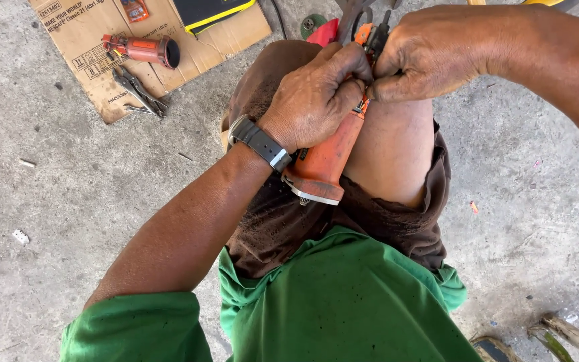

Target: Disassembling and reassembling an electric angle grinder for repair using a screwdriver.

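Left hand (316, 94) grips the orange angle grinder body (326, 157) resting on the person's knee; right hand (430, 53) pinches its front end. Locking pliers (141, 90) lie on cardboard (88, 60) nearby.

flattened brown cardboard box (95, 57), top left

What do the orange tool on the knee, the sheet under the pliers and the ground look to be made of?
Orange tool: likely moulded plastic, matte and scuffed, with a bright metal rim at its end. Sheet: brown cardboard, creased and printed. Pliers: dull grey metal. Ground: rough grey concrete, stained.
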